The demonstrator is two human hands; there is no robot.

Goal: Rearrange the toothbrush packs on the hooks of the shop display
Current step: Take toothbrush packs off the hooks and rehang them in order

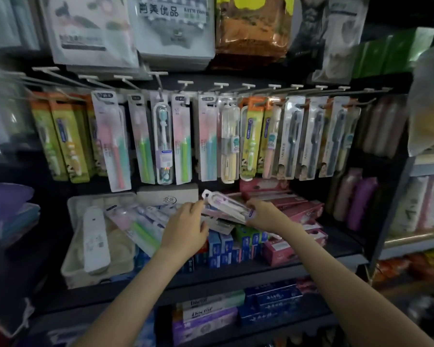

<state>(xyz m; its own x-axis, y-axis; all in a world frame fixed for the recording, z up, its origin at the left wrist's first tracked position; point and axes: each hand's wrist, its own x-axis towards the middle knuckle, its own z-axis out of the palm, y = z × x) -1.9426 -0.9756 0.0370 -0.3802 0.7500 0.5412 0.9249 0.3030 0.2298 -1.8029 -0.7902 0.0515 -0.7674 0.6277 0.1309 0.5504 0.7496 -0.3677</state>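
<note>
Several toothbrush packs hang in a row from white hooks across the dark display. Just below the row, my right hand grips the lower end of a white and purple toothbrush pack, which lies slanted over a pile of more packs. My left hand pinches that pack's upper end with the fingertips. More loose packs, pink and green, lie on the shelf to the left of my left hand.
A pale tray with a white case stands on the shelf at left. Blue and pink toothpaste boxes are stacked under and right of my hands. Towel packs hang above the hooks. Bottles stand at right.
</note>
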